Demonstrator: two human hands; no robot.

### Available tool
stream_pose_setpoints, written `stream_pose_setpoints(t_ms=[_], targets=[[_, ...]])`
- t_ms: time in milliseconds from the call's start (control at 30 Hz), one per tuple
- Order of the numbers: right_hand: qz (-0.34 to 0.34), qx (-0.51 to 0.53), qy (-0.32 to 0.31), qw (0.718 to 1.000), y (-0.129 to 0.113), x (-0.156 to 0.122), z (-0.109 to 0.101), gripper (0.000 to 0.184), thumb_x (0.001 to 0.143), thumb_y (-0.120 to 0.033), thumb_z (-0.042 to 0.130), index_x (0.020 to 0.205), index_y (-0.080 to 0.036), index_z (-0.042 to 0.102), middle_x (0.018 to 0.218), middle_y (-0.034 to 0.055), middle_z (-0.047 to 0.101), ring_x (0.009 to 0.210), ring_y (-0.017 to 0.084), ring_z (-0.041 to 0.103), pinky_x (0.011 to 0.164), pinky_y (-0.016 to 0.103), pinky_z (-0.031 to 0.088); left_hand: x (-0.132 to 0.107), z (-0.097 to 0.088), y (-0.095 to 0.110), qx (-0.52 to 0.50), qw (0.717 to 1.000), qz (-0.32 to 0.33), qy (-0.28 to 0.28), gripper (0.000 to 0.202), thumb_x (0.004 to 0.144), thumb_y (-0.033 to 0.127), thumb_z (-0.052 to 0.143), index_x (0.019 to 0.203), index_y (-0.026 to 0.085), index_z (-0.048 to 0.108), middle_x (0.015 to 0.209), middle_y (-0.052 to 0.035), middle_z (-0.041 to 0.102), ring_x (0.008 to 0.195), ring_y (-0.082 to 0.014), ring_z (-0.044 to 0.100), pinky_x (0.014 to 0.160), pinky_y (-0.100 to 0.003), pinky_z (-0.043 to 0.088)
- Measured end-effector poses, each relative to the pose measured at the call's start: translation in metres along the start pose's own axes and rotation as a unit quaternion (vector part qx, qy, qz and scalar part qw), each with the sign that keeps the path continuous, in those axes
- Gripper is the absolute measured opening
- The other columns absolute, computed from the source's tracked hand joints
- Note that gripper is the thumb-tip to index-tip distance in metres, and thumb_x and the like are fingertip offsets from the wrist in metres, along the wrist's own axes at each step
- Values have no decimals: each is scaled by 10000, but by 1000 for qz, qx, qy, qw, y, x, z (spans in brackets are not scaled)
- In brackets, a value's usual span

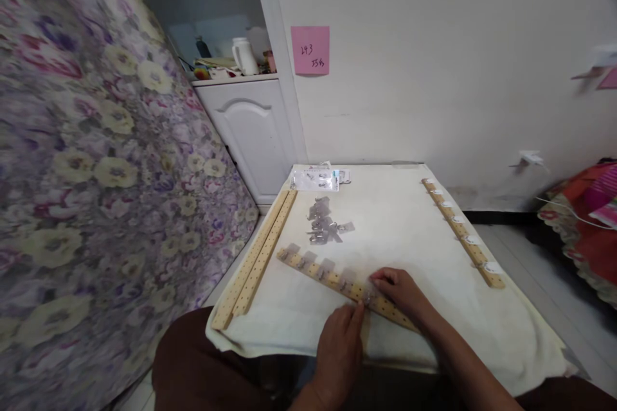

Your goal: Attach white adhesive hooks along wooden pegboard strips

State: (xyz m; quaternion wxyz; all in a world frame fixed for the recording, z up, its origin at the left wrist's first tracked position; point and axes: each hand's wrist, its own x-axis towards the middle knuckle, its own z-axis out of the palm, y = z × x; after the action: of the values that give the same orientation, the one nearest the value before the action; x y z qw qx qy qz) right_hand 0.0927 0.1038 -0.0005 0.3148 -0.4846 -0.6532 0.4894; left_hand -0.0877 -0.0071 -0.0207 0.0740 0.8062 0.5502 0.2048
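Note:
A perforated wooden strip (318,273) lies slantwise on the white cloth-covered table (409,225), with several clear adhesive hooks stuck along it. My left hand (340,350) and my right hand (402,292) meet at the strip's near part, fingers pinched on a small clear hook (369,297) pressed against the wood. A heap of loose clear hooks (325,225) sits farther back at the table's middle.
Two more wooden strips (258,260) lie side by side along the left edge, another strip (463,231) with white round pieces along the right. A plastic packet (315,180) lies at the back. A floral mattress leans at left; a white cabinet stands behind.

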Motion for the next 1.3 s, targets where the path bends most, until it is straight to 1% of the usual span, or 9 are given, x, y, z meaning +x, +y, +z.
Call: stream_pose_setpoints(t_ms=[133, 367, 567, 800, 867, 967, 1067, 1167, 1300], targets=[[2, -4, 7, 1000, -1, 0, 0, 224, 746, -320, 553, 785, -155, 699, 766, 57, 707, 740, 205, 614, 677, 302, 453, -1, 2, -1, 2, 1000, 4, 7, 649, 737, 0, 379, 1364, 166, 353, 1035, -116, 553, 928, -233, 502, 795, -423, 482], [-4, -4, 5, 1000, 3, 2, 1, 219, 745, -319, 556, 781, -162, 705, 769, 55, 711, 748, 207, 617, 684, 303, 459, 0, 4, -1, 5, 1000, 3, 20, 631, 743, -4, 383, 1350, 167, 375, 988, -108, 562, 907, -229, 511, 774, -409, 489], [2, -14, 6, 1000, -2, 0, 0, 217, 746, -311, 556, 785, -157, 704, 769, 59, 710, 744, 207, 615, 686, 303, 455, 0, 4, -1, 15, 999, 15, 30, 647, 748, -1, 385, 1366, 188, 346, 996, -100, 563, 891, -221, 513, 760, -403, 494], [-14, -47, 23, 999, -4, -2, 2, 234, 770, -344, 526, 725, -166, 671, 681, 28, 666, 667, 180, 576, 616, 277, 415, 0, 5, -1, 29, 998, 23, 41, 590, 772, 5, 381, 1341, 159, 376, 974, -102, 569, 889, -223, 516, 755, -395, 494], [-12, -46, 18, 999, -4, -3, 2, 226, 764, -356, 547, 737, -168, 669, 664, 19, 655, 643, 170, 566, 595, 268, 406, 1, 5, 0, 29, 998, 19, 43, 588, 774, 7, 386, 1338, 173, 384, 963, -93, 572, 880, -218, 520, 750, -384, 493], [2, -35, 8, 999, -1, -3, 4, 210, 713, -363, 629, 785, -169, 669, 658, 11, 649, 626, 159, 562, 583, 258, 405, 2, 5, 0, 36, 999, 11, 38, 580, 776, 10, 398, 1329, 186, 403, 948, -87, 578, 850, -212, 523, 729, -372, 490], [3, -40, 13, 999, 3, -2, 5, 240, 663, -353, 687, 817, -170, 665, 661, 8, 643, 628, 159, 562, 585, 259, 406, 2, 4, 1, 39, 999, 5, 29, 588, 773, 10, 405, 1333, 188, 402, 950, -87, 582, 853, -214, 525, 735, -375, 489], [4, -38, 14, 999, 5, -1, 5, 265, 643, -333, 704, 842, -163, 661, 673, 9, 637, 639, 161, 567, 595, 263, 411, 2, 2, 2, 36, 999, 4, 26, 571, 785, 23, 408, 1331, 190, 405, 970, -89, 584, 877, -217, 526, 754, -383, 489], [14, -30, 13, 999, 5, -1, 6, 257, 639, -312, 702, 840, -158, 657, 677, 8, 627, 644, 160, 567, 604, 265, 416, 2, 1, 3, 42, 999, 10, 31, 560, 792, 15, 391, 1330, 169, 403, 953, -97, 588, 852, -216, 524, 733, -379, 488]])
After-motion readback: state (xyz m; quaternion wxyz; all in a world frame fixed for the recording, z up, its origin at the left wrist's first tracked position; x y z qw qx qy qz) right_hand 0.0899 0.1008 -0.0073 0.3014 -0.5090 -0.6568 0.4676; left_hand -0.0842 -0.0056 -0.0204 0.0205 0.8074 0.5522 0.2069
